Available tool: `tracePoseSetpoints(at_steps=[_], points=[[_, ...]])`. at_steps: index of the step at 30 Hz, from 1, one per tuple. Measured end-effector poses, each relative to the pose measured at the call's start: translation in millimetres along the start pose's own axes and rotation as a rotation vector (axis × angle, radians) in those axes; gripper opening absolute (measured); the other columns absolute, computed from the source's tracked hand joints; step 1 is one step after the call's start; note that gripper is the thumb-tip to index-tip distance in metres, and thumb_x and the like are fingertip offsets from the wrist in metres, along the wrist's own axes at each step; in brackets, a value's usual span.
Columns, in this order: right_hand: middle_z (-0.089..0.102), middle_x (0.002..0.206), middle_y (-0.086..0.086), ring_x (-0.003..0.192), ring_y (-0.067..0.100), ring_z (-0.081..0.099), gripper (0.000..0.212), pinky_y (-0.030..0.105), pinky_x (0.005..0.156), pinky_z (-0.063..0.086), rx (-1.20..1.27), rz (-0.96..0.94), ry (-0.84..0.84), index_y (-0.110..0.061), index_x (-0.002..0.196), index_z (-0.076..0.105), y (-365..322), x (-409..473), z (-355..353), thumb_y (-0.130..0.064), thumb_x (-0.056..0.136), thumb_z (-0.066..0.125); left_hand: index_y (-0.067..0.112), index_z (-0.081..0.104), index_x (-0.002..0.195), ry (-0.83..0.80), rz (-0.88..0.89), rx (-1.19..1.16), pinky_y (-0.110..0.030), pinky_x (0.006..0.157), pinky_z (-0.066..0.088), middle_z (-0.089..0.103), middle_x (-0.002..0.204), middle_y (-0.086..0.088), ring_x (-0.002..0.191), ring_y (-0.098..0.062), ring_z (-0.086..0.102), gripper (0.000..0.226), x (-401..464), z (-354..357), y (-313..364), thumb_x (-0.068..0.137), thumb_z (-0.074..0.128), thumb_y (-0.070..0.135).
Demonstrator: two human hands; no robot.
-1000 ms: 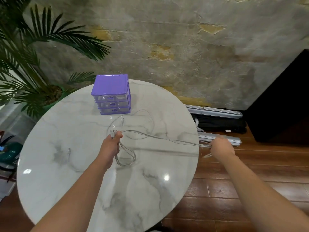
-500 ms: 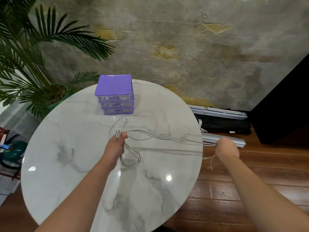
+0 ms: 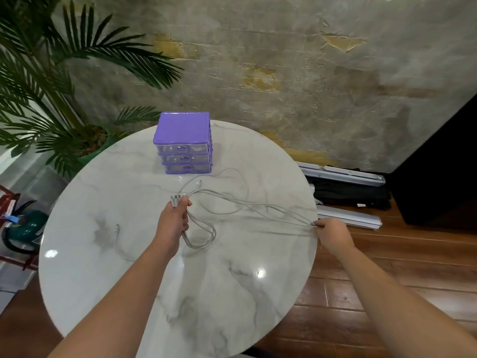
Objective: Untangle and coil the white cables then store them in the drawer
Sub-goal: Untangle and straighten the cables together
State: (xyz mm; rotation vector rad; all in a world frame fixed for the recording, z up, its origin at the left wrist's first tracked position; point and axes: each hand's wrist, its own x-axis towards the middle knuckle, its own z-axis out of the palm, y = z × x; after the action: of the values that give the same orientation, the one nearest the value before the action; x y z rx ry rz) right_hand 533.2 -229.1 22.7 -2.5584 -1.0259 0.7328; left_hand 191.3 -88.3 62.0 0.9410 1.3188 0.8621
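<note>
Hands work a bundle of white cables point(image 3: 258, 206) above a round marble-patterned table point(image 3: 129, 293), seen from the person's own head camera. The left hand point(image 3: 173, 221) is closed around a gathered bunch of cable, with the plug ends poking out above the thumb and two short loops hanging below the fist onto the tabletop. From that grip several strands run out to the right, nearly straight, to the right hand point(image 3: 333, 235), which pinches them between curled fingers at the table's right edge. The hands are held well apart, the cable stretched between them. More slack cable curls loosely on the marble behind the strands, near a purple three-drawer organiser point(image 3: 182, 130) standing at the far side of the table; all three clear drawers are pushed in. A separate thin white cable point(image 3: 119, 241) lies on the left part of the table, apart from both hands. A palm plant point(image 3: 51, 99) stands at the left by the rough plastered wall.
</note>
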Motion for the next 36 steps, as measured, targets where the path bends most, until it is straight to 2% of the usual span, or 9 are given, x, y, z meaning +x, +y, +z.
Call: tracePoseSetpoints(at_steps=[5, 11, 14, 17, 21, 25, 30, 33, 36], points=[[0.053, 0.133, 0.005, 0.122, 0.028, 0.041, 0.043, 0.037, 0.101, 0.039, -0.456, -0.122, -0.01, -0.027, 0.132, 0.059, -40, -8, 8, -0.023, 0.092, 0.047, 0.017, 0.051, 0.081, -0.009, 0.009, 0.006, -0.019, 0.043, 0.022, 0.028, 0.052, 0.01, 0.042, -0.006, 0.022, 0.021, 0, -9, 6, 0.099, 0.048, 0.026], [0.047, 0.139, 0.01, 0.129, 0.026, 0.033, 0.054, 0.027, 0.11, 0.027, 0.015, -0.537, -0.061, -0.01, 0.141, 0.048, -154, -39, 39, -0.015, 0.088, 0.056, 0.017, 0.051, 0.08, -0.046, -0.004, 0.014, -0.02, 0.043, 0.02, 0.027, 0.052, 0.01, 0.043, -0.006, 0.021, 0.018, 0, -11, 10, 0.096, 0.051, 0.023], [0.041, 0.145, 0.006, 0.136, 0.021, 0.028, 0.061, 0.029, 0.112, 0.028, 0.044, -0.671, -0.211, -0.014, 0.147, 0.038, -204, -55, 49, -0.017, 0.089, 0.055, 0.016, 0.052, 0.08, -0.126, -0.019, 0.055, -0.019, 0.042, 0.02, 0.027, 0.052, 0.01, 0.043, -0.007, 0.021, 0.019, -1, -13, 10, 0.097, 0.052, 0.025], [0.05, 0.139, 0.005, 0.13, 0.021, 0.039, 0.056, 0.034, 0.108, 0.036, 0.012, -0.734, -0.265, -0.018, 0.143, 0.043, -228, -61, 55, -0.014, 0.088, 0.055, 0.016, 0.053, 0.079, -0.209, -0.031, 0.122, -0.02, 0.044, 0.02, 0.027, 0.053, 0.009, 0.045, -0.008, 0.021, 0.022, -4, -11, 11, 0.097, 0.051, 0.027], [0.064, 0.107, 0.007, 0.097, 0.027, 0.059, 0.023, 0.042, 0.084, 0.05, -0.005, -0.669, -0.263, -0.012, 0.106, 0.06, -229, -62, 54, -0.02, 0.092, 0.043, 0.017, 0.057, 0.082, -0.29, -0.012, 0.156, -0.019, 0.044, 0.021, 0.026, 0.057, 0.008, 0.047, -0.008, 0.021, 0.022, -8, -5, 13, 0.098, 0.052, 0.032], [0.065, 0.099, 0.007, 0.089, 0.029, 0.058, 0.02, 0.034, 0.069, 0.041, -0.068, -0.678, -0.073, -0.016, 0.087, 0.056, -218, -59, 43, -0.028, 0.091, 0.04, 0.016, 0.064, 0.097, -0.193, 0.037, 0.107, -0.018, 0.043, 0.024, 0.026, 0.056, 0.009, 0.047, -0.007, 0.023, 0.025, -5, -2, 13, 0.098, 0.05, 0.037], [0.063, 0.075, 0.008, 0.075, 0.03, 0.056, 0.044, 0.037, 0.066, 0.042, 0.096, -0.471, 0.072, -0.012, 0.069, 0.053, -177, -45, 14, -0.044, 0.09, 0.031, 0.019, 0.045, 0.077, 0.043, -0.069, -0.487, -0.017, 0.039, 0.021, 0.021, 0.047, 0.01, 0.039, -0.006, 0.02, 0.036, 13, -27, 10, 0.098, 0.046, 0.048], [0.058, 0.066, 0.006, 0.07, 0.03, 0.056, 0.053, 0.033, 0.059, 0.037, 0.013, -0.281, 0.157, -0.017, 0.058, 0.048, -137, -27, 9, -0.047, 0.099, 0.032, 0.021, 0.035, 0.068, 0.161, -0.105, -0.765, -0.017, 0.04, 0.024, 0.019, 0.046, 0.008, 0.036, -0.008, 0.021, 0.043, 21, -47, 7, 0.098, 0.042, 0.051], [0.055, 0.06, 0.007, 0.066, 0.029, 0.057, 0.052, 0.029, 0.049, 0.032, -0.101, -0.195, 0.094, -0.012, 0.064, 0.056, -98, -16, 15, -0.042, 0.099, 0.034, 0.02, 0.031, 0.068, 0.227, -0.122, -0.936, -0.018, 0.048, 0.029, 0.021, 0.047, 0.006, 0.036, -0.01, 0.023, 0.043, 25, -56, 10, 0.101, 0.037, 0.047]])
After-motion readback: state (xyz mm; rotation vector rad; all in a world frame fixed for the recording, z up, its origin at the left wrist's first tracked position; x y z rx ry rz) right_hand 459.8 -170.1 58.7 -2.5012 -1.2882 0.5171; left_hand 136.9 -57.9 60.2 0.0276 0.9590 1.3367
